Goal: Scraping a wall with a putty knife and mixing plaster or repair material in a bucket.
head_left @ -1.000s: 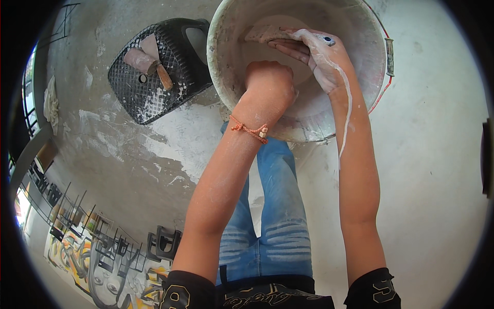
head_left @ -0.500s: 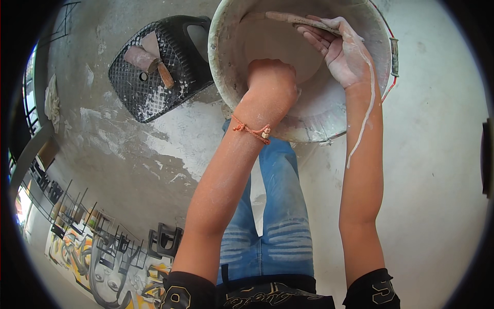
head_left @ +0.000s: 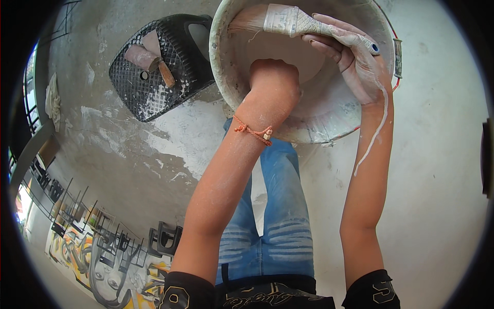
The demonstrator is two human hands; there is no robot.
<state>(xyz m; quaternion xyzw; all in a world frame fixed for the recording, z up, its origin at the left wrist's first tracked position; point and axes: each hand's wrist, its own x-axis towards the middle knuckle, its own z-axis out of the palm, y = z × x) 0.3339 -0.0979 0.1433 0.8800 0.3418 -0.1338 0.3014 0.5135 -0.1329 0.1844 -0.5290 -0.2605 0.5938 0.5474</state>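
I look straight down from the head camera onto one round white plastic bucket [head_left: 309, 129], its inner walls smeared with pale paint, a thin wire handle with a red strip running along its right rim. My right hand [head_left: 355, 62] is closed around the handle of one wide flat paintbrush [head_left: 288, 20] — fingers wrapped fully over the grip, with a blue tip poking out past the knuckles. The brush lies almost level across the top of the bucket's mouth, bristles pointing left, its metal band and bristles coated in whitish-pink paint. A thin white dribble runs down my right forearm. My left hand [head_left: 275, 82] reaches down inside the bucket, curled into a fist against the inner wall; I cannot tell whether it holds anything. One orange cord bracelet [head_left: 253, 131] with a pale bead circles that wrist.

To the upper left, well apart from the bucket, one black plastic tray [head_left: 154, 67] with a bumpy grid surface lies on the rough, paint-splashed concrete floor [head_left: 437, 180]. On it rests one second, smaller brush [head_left: 149, 59] with a wooden handle. Blue jeans [head_left: 278, 216], faded in stripes at the knee, show between my forearms. At the lower left — a patch of coloured wall painting in yellow and grey [head_left: 98, 268]
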